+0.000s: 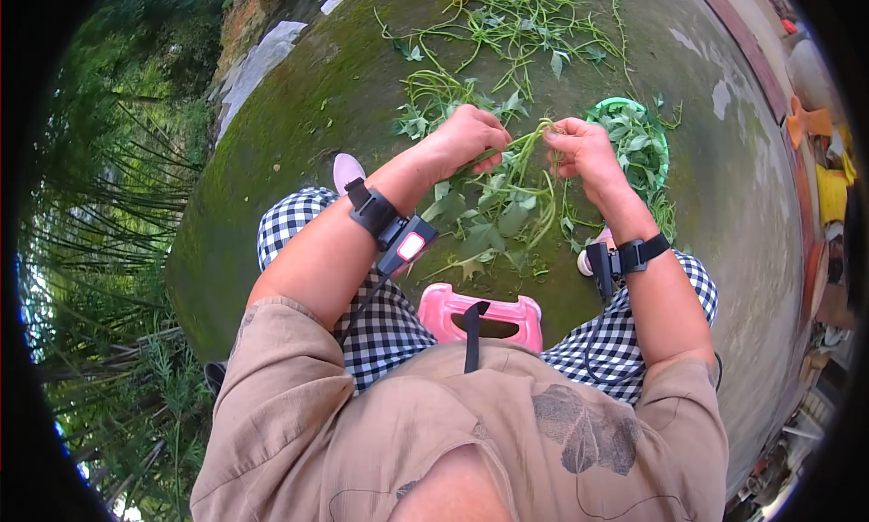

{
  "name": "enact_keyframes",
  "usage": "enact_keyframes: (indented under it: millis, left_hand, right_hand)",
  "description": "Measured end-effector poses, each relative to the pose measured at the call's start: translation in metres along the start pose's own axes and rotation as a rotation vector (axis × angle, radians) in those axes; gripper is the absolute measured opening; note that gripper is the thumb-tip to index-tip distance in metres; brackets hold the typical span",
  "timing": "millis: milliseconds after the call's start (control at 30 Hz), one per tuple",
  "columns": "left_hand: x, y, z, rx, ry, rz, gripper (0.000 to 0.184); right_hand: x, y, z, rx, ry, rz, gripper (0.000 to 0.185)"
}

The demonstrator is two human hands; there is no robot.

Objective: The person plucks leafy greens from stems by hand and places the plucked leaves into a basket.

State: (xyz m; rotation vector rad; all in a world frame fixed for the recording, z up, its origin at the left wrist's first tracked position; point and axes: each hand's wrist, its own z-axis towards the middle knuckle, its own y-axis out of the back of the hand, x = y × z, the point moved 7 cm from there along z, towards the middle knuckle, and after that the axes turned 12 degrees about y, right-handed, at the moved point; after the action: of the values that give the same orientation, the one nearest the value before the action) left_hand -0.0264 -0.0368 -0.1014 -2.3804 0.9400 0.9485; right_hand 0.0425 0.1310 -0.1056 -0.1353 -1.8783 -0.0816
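Observation:
My left hand [466,142] is closed around green stems of leafy vines [512,216], which look like sweet potato vines. Opposite it, my right hand [584,153] pinches the upper end of the same bunch between thumb and fingers. The stems span the gap between both hands, and their broad leaves hang down toward the ground. Just right of my right hand stands a round green basket [667,151] filled with picked leaves [635,140]. Beyond my left hand lies a small heap of leafy stems [434,92]. My fingertips partly hide the stems they grip.
Long, mostly bare stems [534,19] are spread on the mossy concrete ground [317,96] farther out. A pink plastic stool [480,314] is between my knees. Dense greenery [118,205] borders the left; a yellow object [831,194] and assorted items line the right edge.

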Motion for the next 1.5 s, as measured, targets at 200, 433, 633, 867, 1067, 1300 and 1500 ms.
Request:
enact_keyframes:
  millis: [200,433,633,867,1067,1300,1500]
  left_hand:
    - [0.017,0.002,0.0,0.027,0.079,-0.058,0.017]
    - [0.014,0.002,-0.007,-0.037,0.022,-0.005,0.016]
    - [0.011,0.002,-0.007,-0.007,-0.032,0.035,0.014]
    - [0.018,0.004,-0.003,-0.002,0.058,-0.092,0.01]
    - [0.003,-0.001,-0.008,-0.131,-0.109,0.25,0.016]
    - [-0.002,-0.01,-0.011,-0.354,-0.44,0.728,0.014]
    - [0.006,-0.011,-0.007,-0.234,-0.329,0.596,0.015]
  right_hand:
    - [0.0,-0.017,0.004,0.129,0.018,0.0,0.011]
    - [0.008,-0.022,0.0,0.221,0.13,-0.075,0.014]
    - [0.003,-0.024,-0.002,0.224,0.198,-0.122,0.013]
    - [0.005,-0.022,-0.004,0.2,0.179,-0.096,0.013]
    - [-0.004,-0.019,0.0,0.148,0.137,-0.113,0.013]
    - [-0.017,-0.028,0.003,0.127,0.084,-0.14,0.013]
    - [-0.016,-0.031,0.004,0.112,0.063,-0.194,0.012]
